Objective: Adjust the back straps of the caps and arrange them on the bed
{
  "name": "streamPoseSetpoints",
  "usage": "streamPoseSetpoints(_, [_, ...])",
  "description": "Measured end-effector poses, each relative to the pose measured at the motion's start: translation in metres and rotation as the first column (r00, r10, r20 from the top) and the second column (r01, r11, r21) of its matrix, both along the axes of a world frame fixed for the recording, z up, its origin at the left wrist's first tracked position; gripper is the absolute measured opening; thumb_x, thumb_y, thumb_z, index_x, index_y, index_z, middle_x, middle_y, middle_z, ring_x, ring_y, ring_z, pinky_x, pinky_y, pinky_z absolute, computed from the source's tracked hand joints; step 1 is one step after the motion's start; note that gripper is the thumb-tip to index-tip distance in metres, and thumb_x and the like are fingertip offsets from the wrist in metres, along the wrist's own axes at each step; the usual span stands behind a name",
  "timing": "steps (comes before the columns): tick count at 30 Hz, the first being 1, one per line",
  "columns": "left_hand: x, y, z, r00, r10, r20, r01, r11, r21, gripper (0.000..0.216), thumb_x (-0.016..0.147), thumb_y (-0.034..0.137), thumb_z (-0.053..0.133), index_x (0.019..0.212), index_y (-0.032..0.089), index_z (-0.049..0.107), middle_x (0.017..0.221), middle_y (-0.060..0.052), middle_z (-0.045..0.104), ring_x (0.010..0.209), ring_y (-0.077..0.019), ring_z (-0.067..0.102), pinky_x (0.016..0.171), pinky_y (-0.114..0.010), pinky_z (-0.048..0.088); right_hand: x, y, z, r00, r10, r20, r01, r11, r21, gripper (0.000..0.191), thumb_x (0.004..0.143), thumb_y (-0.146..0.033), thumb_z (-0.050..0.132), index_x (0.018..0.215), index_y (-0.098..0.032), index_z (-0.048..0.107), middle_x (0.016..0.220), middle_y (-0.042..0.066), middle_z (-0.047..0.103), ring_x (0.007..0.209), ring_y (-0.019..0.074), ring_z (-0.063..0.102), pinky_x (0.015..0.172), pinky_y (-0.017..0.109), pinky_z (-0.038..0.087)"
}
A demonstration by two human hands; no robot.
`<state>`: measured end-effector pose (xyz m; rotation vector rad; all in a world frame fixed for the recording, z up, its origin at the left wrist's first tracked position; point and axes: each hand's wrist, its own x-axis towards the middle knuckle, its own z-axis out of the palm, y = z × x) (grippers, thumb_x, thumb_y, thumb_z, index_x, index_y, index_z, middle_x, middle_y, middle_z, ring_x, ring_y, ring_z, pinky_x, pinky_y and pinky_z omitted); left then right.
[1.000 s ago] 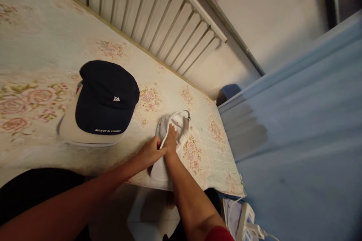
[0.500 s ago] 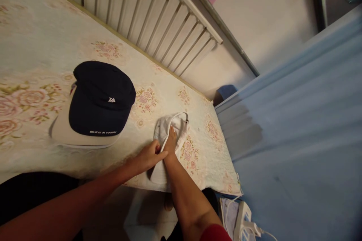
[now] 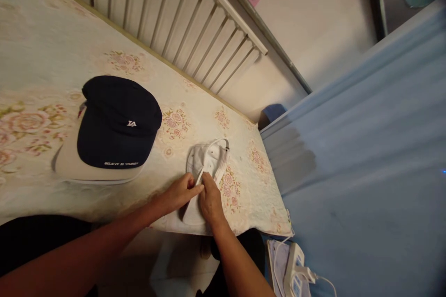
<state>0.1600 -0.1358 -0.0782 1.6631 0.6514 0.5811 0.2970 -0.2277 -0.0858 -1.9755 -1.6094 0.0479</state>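
The fingers [image 3: 193,189] of the left hand [image 3: 179,193] are drawn together and nipped on the near edge of a white cap [image 3: 210,158]. The fingers [image 3: 205,179] of the right hand [image 3: 209,200] are held close together and laid on the same cap, tip to tip with the left ones. Whether they grip the cloth or only press it cannot be told.

The white cap is spread under and just beyond both sets of fingers, on the bed [image 3: 42,51] at its near edge. Its crown is collapsed and its back strap is turned to the far side.

The step in hand is judged to be the flattening or folding of this cap. For a further fold, the cloth would need to be kept pinned under one hand while the loose edge is drawn over by the other, with the cap kept from sliding off the edge.

Well to the left of the fingers, a navy cap [image 3: 116,125] is stacked on a pale one. Beyond the fingers a slatted rail [image 3: 181,14] is seen, and to the right a blue sheet [image 3: 365,158].
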Motion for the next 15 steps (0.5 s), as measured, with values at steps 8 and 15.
streamPoseSetpoints(8, [0.002, 0.001, -0.009, 1.0, -0.003, -0.011, 0.002, 0.999, -0.035, 0.04, 0.078, 0.059, 0.051, 0.072, 0.021, 0.04, 0.062, 0.005, 0.043, 0.06, -0.0137, 0.043, 0.055, -0.027, 0.035, -0.022, -0.028, -0.006, 0.999, 0.023, 0.031, -0.023, 1.0, -0.002, 0.043, 0.092, -0.016, 0.037, 0.133, -0.022, 0.049, 0.134, 0.011, 0.056, 0.129, 0.0228, 0.047, 0.111, 0.051, 0.033])
streamPoseSetpoints(15, [-0.003, -0.004, 0.003, 0.99, -0.138, 0.016, 0.137, 0.958, -0.252, 0.042, 0.077, 0.062, 0.05, 0.077, 0.021, 0.041, 0.057, 0.005, 0.049, 0.05, -0.0147, 0.051, 0.043, -0.025, 0.04, -0.012, -0.015, -0.014, 0.992, -0.031, 0.126, 0.042, 0.995, -0.092, 0.042, 0.093, -0.015, 0.032, 0.13, -0.014, 0.052, 0.134, 0.016, 0.055, 0.133, 0.0233, 0.042, 0.112, 0.051, 0.028])
